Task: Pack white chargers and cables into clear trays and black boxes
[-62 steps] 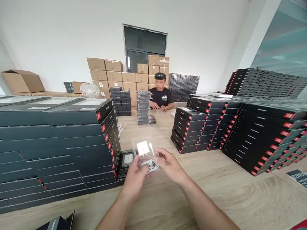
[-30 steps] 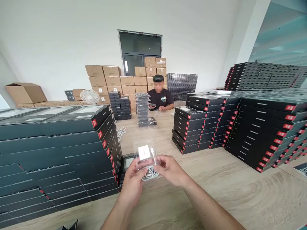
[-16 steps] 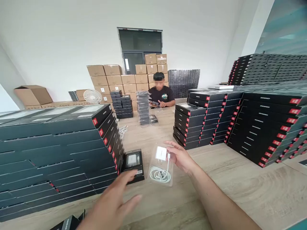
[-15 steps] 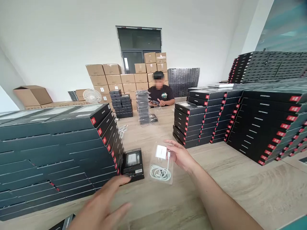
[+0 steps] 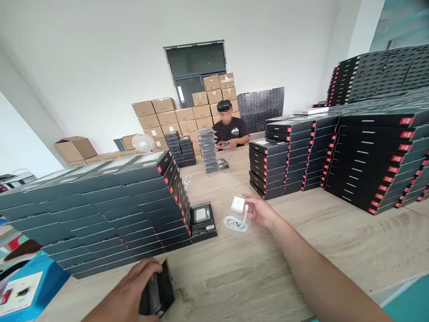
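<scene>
The right hand is stretched out over the table. Its fingers pinch the right edge of a clear pack. Inside the pack sit a white plug and a rolled white cord. The plug is at the far end and the cord is at the near end, so the pack's long side runs away from the person. The pack looks low over the wood, but I cannot tell if it touches it.

The left hand is close to the body, low and to the left. Its fingers curl around a small black box that rests on the table. This box is well apart from the clear pack. The pack is farther out and to the right of it, so the right hand is the one near the pack.

Just left of the pack lies another black box with a white plug showing in it. It touches a big pile of black boxes. More piles stand on the right. A blue box sits at the near left corner. Another person sits at the far end.
</scene>
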`<state>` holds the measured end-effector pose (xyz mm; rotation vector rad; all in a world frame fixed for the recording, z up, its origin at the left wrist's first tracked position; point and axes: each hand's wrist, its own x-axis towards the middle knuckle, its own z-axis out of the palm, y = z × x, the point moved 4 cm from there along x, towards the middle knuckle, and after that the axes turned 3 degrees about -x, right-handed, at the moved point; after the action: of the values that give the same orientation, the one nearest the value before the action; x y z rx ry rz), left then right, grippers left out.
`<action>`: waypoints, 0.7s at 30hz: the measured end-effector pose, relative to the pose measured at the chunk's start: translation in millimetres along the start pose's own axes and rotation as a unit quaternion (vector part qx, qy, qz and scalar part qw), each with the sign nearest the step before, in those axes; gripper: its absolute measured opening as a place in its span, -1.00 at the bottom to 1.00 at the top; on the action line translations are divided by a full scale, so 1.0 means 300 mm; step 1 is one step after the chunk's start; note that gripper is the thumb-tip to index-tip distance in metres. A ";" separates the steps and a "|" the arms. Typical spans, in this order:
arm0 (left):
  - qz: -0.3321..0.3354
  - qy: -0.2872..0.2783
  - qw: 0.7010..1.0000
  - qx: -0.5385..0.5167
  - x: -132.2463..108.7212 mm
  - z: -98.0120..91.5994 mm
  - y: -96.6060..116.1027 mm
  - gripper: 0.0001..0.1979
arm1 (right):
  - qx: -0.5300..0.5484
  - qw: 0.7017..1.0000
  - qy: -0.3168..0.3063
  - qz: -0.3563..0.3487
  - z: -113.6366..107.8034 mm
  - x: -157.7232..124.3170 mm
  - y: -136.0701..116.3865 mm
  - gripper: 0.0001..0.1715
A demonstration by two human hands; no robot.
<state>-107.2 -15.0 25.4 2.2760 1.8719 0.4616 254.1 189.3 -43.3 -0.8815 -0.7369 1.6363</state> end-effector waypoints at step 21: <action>0.064 0.046 0.997 -0.014 0.294 0.153 0.567 -0.04 | 0.015 0.914 0.114 -0.389 0.072 -0.455 -0.089 -0.43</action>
<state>80.9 39.6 47.6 2.4042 1.7536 0.6180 268.7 61.6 14.3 -0.6192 -0.7613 0.8176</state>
